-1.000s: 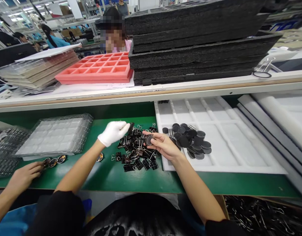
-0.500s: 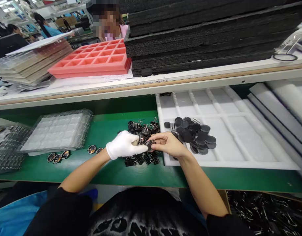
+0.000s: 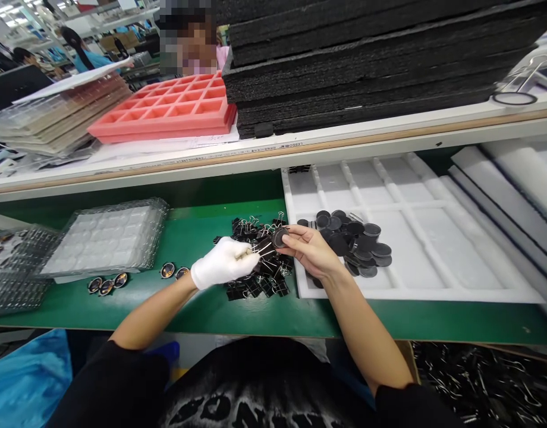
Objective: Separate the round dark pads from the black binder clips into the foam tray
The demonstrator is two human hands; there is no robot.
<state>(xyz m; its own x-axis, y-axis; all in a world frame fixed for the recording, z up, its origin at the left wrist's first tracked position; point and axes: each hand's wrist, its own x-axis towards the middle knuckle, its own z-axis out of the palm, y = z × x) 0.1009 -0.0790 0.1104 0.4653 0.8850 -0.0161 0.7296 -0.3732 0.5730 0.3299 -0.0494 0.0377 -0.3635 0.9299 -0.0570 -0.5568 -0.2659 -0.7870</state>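
While the gloved left hand (image 3: pixel 222 260) seems to pinch a binder clip (image 3: pixel 265 244) by its wires and the right hand (image 3: pixel 316 252) grips a black disc (image 3: pixel 280 238) close beside it above the clip pile (image 3: pixel 269 267), keeping clip and rim square should limit slipping.

A: Hands at work?
B: Two: gloved left hand (image 3: pixel 224 261), one black clip (image 3: pixel 265 245); bare right hand (image 3: pixel 316 254), one dark disc (image 3: pixel 280 238).
A: Amber-centred rounds (image 3: pixel 106 288) on the green bench (image 3: pixel 202 312)?
B: Five: three together, two apart.
A: Loose discs (image 3: pixel 365 245)?
B: Over a dozen; overlap hides the exact tally.
A: Heaped clips (image 3: pixel 267 279)?
B: Dozens, uncountable.
A: Clear tray stacks (image 3: pixel 106 238)?
B: Two on the bench.
A: Large shelf clip (image 3: pixel 525 77)?
B: One.
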